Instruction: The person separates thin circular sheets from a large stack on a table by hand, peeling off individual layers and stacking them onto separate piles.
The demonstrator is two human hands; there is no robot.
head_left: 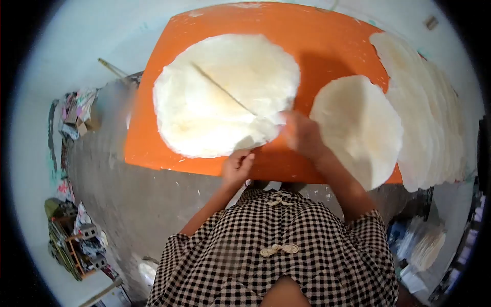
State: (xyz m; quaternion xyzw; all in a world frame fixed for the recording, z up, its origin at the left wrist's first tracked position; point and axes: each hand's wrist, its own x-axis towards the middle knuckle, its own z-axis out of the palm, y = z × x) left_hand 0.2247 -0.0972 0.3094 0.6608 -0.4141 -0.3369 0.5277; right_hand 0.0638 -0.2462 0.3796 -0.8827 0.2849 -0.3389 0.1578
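Note:
A large, thin, pale round sheet (215, 97) lies on the orange table (327, 30), with a thin stick (220, 87) slanting across it. My left hand (238, 166) is at the sheet's near edge by the table's front, fingers curled; whatever they hold is too small to make out. At the sheet's lower right edge is my right hand (302, 134), closed and blurred, with something whitish at its fingertips that I cannot identify. A smaller pale round sheet (358, 128) lies to the right of my right hand.
Many overlapping pale sheets (424, 112) cover the table's right end and hang over its edge. Shelves with assorted items (76, 235) stand at the lower left on the grey floor (148, 204). Plastic bags (417, 243) are at the lower right.

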